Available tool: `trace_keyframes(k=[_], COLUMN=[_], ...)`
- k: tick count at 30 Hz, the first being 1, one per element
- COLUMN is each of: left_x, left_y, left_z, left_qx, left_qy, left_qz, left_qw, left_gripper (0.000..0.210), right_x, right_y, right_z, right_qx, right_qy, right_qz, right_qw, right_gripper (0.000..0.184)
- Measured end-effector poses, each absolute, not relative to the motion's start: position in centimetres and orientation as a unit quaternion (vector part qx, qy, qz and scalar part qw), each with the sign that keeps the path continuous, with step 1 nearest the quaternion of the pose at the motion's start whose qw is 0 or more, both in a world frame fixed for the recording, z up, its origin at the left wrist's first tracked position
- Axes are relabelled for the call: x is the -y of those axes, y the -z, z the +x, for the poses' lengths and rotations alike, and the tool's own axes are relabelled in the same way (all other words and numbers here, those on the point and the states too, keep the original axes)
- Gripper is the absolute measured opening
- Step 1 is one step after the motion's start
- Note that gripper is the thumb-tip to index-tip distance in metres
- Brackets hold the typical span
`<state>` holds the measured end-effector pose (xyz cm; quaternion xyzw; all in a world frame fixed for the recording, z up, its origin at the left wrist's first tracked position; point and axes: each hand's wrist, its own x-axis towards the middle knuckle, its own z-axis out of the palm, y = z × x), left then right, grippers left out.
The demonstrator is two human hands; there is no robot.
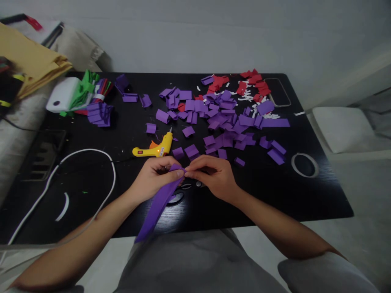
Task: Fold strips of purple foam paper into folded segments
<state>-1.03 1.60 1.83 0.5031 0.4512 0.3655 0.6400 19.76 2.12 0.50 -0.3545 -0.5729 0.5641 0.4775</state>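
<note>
A long purple strip [157, 209], which looks like paper or felt, slants from my fingers down past the table's front edge. Near its upper end my left hand [157, 177] pinches it between thumb and fingers. My right hand [215, 177] is closed at the strip's tip, thumb and forefinger pressed together on it. The fingertips of both hands meet there. Just beyond my left hand lies a yellow glue gun [155, 146] with its nozzle pointing away. Scissors [175, 199] lie partly hidden under the strip and hands.
Many folded purple pieces [220, 118] spread over the table's middle and back, with red pieces [258, 85] behind. A tape roll [304, 165] and phone-like slab [279, 92] lie right. A white cable [84, 150] loops at left near bundled strips [88, 91].
</note>
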Motion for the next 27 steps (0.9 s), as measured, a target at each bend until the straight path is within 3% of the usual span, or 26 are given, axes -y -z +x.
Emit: trace_keyframes(k=[27], left_x=[-1.84], left_y=[-1.91], left_z=[-0.92], left_qx=[-0.472], left_qy=[-0.368], left_qz=[0.526], left_qw=[0.604], left_gripper=[0.022], right_x=[-2.08], right_y=[-0.59], right_z=[19.68], right_qx=[0.539], right_qy=[-0.601], right_qz=[-0.372], right_qw=[0.458], right_gripper=[0.014])
